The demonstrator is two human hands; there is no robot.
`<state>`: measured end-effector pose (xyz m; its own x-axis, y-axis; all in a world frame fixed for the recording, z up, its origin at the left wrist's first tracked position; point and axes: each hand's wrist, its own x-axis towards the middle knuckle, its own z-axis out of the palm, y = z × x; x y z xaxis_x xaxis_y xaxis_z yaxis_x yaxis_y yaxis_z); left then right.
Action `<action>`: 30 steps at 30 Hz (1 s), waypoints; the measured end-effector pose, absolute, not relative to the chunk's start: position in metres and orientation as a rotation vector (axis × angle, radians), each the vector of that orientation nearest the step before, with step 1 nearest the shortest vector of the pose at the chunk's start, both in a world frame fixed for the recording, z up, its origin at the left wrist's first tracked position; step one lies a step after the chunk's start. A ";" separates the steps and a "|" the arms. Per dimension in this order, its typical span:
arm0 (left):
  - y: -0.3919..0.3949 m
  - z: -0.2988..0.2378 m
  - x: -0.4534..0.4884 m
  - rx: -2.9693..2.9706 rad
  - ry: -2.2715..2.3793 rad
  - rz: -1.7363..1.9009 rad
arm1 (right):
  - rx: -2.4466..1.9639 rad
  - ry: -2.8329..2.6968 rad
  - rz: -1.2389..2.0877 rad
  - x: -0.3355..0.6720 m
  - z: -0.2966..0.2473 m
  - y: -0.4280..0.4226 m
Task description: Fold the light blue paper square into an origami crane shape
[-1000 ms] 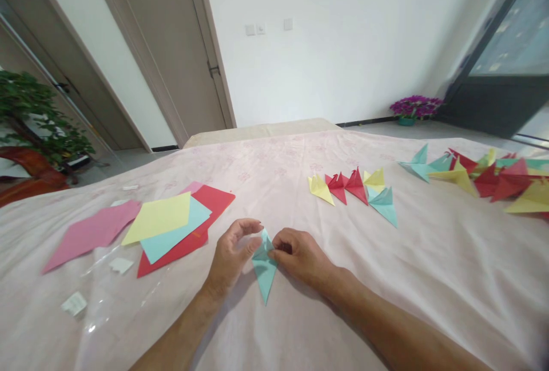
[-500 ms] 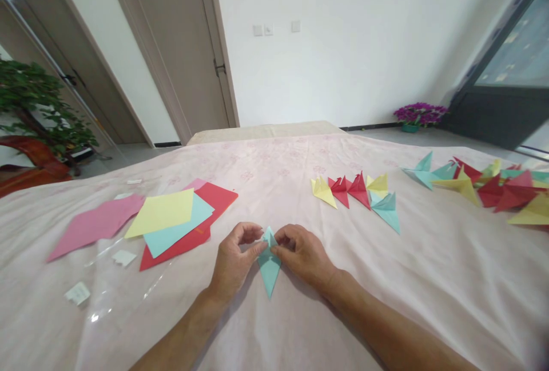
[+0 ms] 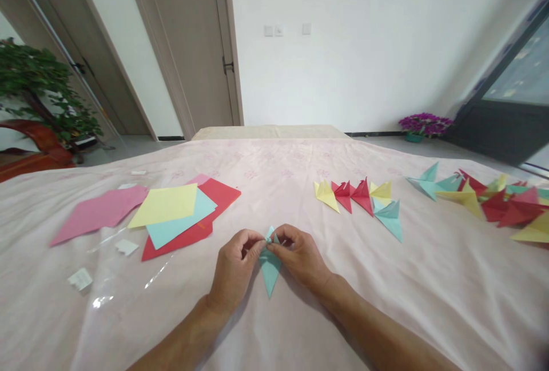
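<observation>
A light-blue folded paper, long and diamond-shaped, lies near the front of the table with one point towards me. My left hand pinches its upper part between thumb and forefinger. From the other side, my right hand pinches the same area, so the fingertips of both hands nearly meet. A small folded bit shows between the fingertips, and its exact shape is partly covered. To the right stands a row of folded paper cranes in yellow, red and light blue.
Square paper sheets lie at the left: pink, yellow, light blue and red. Clear plastic film with white labels is nearby. More paper cranes crowd the far right of the pink cloth.
The fingertips of both hands have come closer together over the top of the light-blue folded paper. The camera view has shifted a little, so the whole scene sits slightly differently.
</observation>
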<state>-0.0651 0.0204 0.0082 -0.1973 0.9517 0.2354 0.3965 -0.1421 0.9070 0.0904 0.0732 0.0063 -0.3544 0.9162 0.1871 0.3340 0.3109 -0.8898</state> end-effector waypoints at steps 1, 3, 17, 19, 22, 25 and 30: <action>0.021 0.009 -0.065 1.520 1.593 1.339 | -1.115 -1.842 1.018 0.090 0.005 0.074; 0.022 0.010 -0.065 1.519 1.595 1.335 | -1.108 -1.827 1.013 0.090 0.003 0.074; 0.025 0.020 -0.063 1.618 1.690 1.326 | -1.073 -1.903 0.846 0.090 0.002 0.071; 0.027 0.020 -0.062 1.584 1.701 1.315 | -1.073 -1.926 0.816 0.090 0.004 0.071; 0.030 0.020 -0.062 1.497 1.668 1.291 | -1.073 -1.959 0.777 0.090 0.005 0.070; 0.032 0.019 -0.062 1.415 1.627 1.281 | -1.074 -1.978 0.750 0.091 0.005 0.070; 0.031 0.016 -0.063 1.304 1.533 1.294 | -1.062 -1.942 0.781 0.092 0.005 0.069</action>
